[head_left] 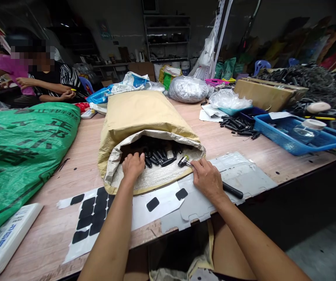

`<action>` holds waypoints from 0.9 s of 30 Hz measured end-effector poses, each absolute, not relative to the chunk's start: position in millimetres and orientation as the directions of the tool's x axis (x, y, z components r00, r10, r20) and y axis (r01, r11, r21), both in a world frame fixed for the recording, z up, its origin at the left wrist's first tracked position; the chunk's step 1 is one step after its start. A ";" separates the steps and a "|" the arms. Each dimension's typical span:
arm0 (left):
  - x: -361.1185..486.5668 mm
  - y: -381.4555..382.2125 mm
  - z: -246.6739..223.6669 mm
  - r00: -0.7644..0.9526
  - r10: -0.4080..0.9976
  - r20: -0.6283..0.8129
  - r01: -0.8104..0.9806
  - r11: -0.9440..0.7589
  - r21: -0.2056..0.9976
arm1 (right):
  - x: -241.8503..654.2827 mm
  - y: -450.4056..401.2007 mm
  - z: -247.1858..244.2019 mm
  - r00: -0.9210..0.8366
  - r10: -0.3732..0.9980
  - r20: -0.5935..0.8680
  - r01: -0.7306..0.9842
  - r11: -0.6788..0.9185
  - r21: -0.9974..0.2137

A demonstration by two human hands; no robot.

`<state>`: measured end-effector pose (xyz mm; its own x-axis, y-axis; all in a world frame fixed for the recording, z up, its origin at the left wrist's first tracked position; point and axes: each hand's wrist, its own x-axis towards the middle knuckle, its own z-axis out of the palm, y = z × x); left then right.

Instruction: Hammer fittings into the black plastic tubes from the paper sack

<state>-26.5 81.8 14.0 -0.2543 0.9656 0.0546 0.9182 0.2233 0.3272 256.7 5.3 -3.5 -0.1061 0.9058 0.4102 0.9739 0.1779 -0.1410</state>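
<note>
A tan woven sack (147,109) lies on its side with its mouth facing me, the pale lining folded outward. Just inside are many slim black pieces (158,157), whose exact kind I cannot make out. My left hand (133,167) reaches into the left of the mouth, beside these pieces, fingers forward and slightly apart; the fingertips are partly in shadow. At the right edge of the mouth, my right hand (207,177) is closed around a small hammer (232,190). Its metal head points at the sack and its dark handle sticks out behind the hand.
Sheets with black rounded stickers (94,210) lie in front. At left are a green sack (24,152) and a white scale (10,238). A blue basket (296,136), more black pieces (239,125) and a carton (264,93) stand at right. Two people sit at far left.
</note>
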 end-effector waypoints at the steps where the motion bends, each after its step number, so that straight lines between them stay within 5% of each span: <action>1: -20.9 77.9 12.2 -0.212 0.976 0.056 0.924 0.181 0.338 | 256.7 5.2 -3.5 -0.105 0.906 0.409 0.974 0.177 -0.141; 7: -13.3 58.7 11.5 -0.076 0.990 0.122 0.903 0.017 0.429 | 257.5 4.6 -4.3 -0.106 0.904 0.414 0.977 0.173 -0.128; 15: -46.9 36.7 10.7 -0.238 0.963 0.130 0.923 0.183 0.340 | 256.8 4.9 -2.7 -0.103 0.908 0.406 0.977 0.170 -0.132; 21: -40.1 26.0 24.5 -0.289 0.941 0.176 0.885 0.193 0.425 | 256.5 4.5 -2.6 -0.101 0.910 0.402 0.976 0.169 -0.138; 27: -1.1 12.4 29.5 0.269 0.950 0.158 0.703 -0.306 0.642 | 256.4 4.4 -3.1 -0.096 0.907 0.410 0.975 0.168 -0.143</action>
